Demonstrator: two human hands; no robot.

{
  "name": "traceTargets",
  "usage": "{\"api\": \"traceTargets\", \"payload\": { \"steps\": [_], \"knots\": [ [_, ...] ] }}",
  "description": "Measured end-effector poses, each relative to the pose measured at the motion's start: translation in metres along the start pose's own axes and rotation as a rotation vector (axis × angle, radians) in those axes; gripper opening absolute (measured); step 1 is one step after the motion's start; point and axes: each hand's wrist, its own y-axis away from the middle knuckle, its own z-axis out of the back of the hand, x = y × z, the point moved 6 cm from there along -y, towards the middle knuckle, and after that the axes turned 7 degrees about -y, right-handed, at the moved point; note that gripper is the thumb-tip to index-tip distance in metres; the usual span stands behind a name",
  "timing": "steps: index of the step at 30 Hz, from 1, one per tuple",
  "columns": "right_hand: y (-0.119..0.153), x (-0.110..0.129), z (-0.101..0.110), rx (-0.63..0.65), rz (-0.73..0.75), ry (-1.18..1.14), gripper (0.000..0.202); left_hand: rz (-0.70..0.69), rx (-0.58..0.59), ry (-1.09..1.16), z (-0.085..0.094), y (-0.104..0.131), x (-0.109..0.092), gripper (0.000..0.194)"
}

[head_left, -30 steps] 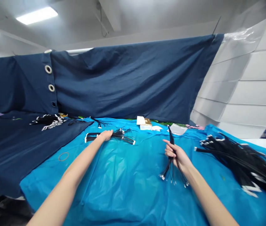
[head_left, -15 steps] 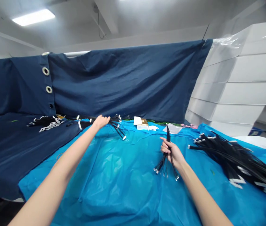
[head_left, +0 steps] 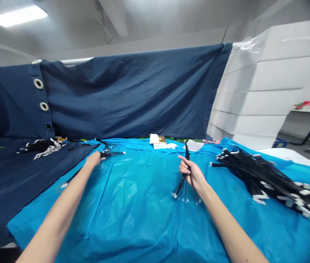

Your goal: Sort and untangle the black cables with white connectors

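Note:
My right hand (head_left: 194,173) is closed around a bundle of thin black cables (head_left: 187,151) above the blue sheet (head_left: 141,204). The cables' loose ends, tipped with small pale connectors, fan out below the fist. At the far left of the sheet, my left hand (head_left: 94,159) grips another group of black cables (head_left: 112,153). Their ends stick out past its fingers to the right, low against the sheet. A dark strand runs from beneath this hand toward the near left, partly hidden by the forearm.
A large heap of black cables (head_left: 256,171) with white ends lies at right. Another cable pile (head_left: 43,146) rests on dark cloth at left. A small open box (head_left: 159,143) and clear plastic bag (head_left: 195,145) sit at the back, before a blue curtain (head_left: 133,95). White boxes (head_left: 270,91) rise behind.
My left hand has moved left and down with its cables, now low on the sheet. My right hand keeps its bundle. The view has turned slightly right.

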Motion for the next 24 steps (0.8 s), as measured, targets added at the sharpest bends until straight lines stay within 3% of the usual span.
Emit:
{"api": "traceTargets", "payload": {
  "steps": [2, 4, 7, 9, 11, 15, 17, 19, 22, 24],
  "knots": [
    [0.002, -0.001, -0.007, 0.007, -0.028, -0.033, 0.014, 0.083, -0.001, -0.047, -0.013, 0.01, 0.0, 0.046],
    [0.006, -0.003, -0.016, 0.008, -0.059, -0.058, 0.017, 0.118, -0.036, -0.081, -0.015, 0.015, -0.013, 0.052],
    [0.015, -0.009, -0.029, 0.005, -0.106, -0.077, 0.015, 0.02, -0.133, -0.102, -0.005, 0.024, -0.062, 0.05],
    [0.022, -0.018, -0.035, 0.004, -0.143, -0.075, 0.015, -0.164, -0.199, 0.017, 0.006, 0.04, -0.111, 0.045],
    [0.029, -0.031, -0.039, 0.006, -0.186, -0.056, 0.019, -0.377, -0.077, 0.39, 0.008, 0.068, -0.163, 0.043],
    [0.038, -0.064, -0.044, 0.132, -0.309, 0.026, 0.022, -0.421, 0.546, 1.285, -0.01, 0.135, -0.235, 0.053],
    [0.04, -0.075, -0.041, 0.155, -0.343, 0.033, 0.02, -0.363, 0.71, 1.557, -0.017, 0.154, -0.247, 0.053],
    [0.041, -0.083, -0.037, 0.144, -0.375, 0.039, 0.019, -0.25, 0.755, 1.683, -0.025, 0.157, -0.243, 0.046],
    [0.049, -0.089, -0.04, 0.199, -0.432, 0.105, 0.023, -0.105, 0.705, 1.729, -0.031, 0.144, -0.225, 0.038],
    [0.061, -0.093, -0.052, 0.335, -0.526, 0.158, 0.034, -0.098, 0.655, 1.708, -0.028, 0.135, -0.216, 0.033]
  ]
}}
